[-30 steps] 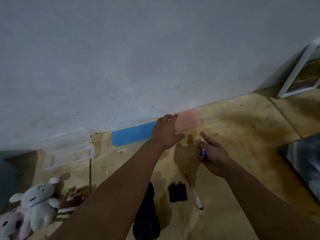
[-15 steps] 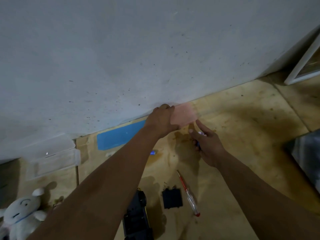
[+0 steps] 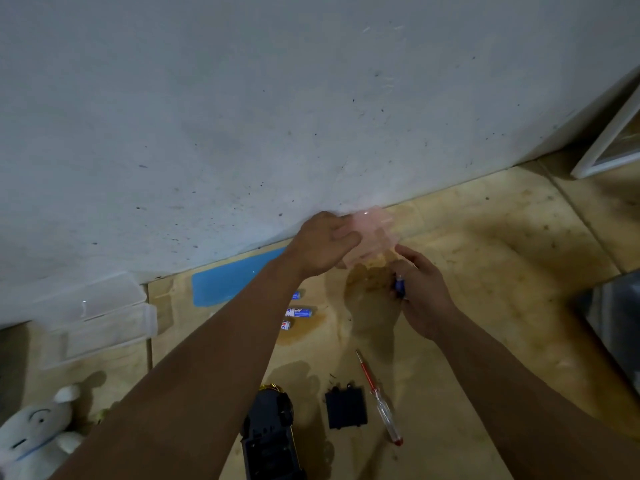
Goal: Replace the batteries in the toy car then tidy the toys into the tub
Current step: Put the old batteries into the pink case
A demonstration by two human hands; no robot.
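1. Head view, hands: the left hand (image 3: 323, 242) is reaching forward to the foot of the wall (image 3: 277, 116), its fingers curling round the left edge of a pale pink translucent case (image 3: 372, 237) and gripping it just off the floor.
2. The right hand (image 3: 420, 292) is sitting just right of the pink case and slightly nearer the camera, its fingers closing around a small battery (image 3: 400, 285) with a blue end; one extended finger is nearly touching the case's lower corner. The two hands are staying apart, one on each side of the case.
3. Both bare forearms are stretching in from the bottom of the frame and converging toward the pink case.
4. Head view, task things: the black toy car (image 3: 270, 434) is lying well below the pink case, at the bottom edge, partly hidden by the left forearm. A black battery cover (image 3: 345, 407) is lying just right of the car, and a red-handled screwdriver (image 3: 379, 398) is lying just right of the cover.
5. Three loose batteries (image 3: 298, 312) are lying below and left of the pink case, beside the left forearm.
6. Head view, room: a blue flat piece (image 3: 232, 280) is lying left of the pink case along the wall. Farther left, a clear plastic tub (image 3: 100, 320) is standing against the wall, and a white plush toy (image 3: 38, 434) is sitting well below it.
7. The floor (image 3: 485, 237) is showing tan, stained tiles; a white frame (image 3: 609, 143) is leaning far right of the case.
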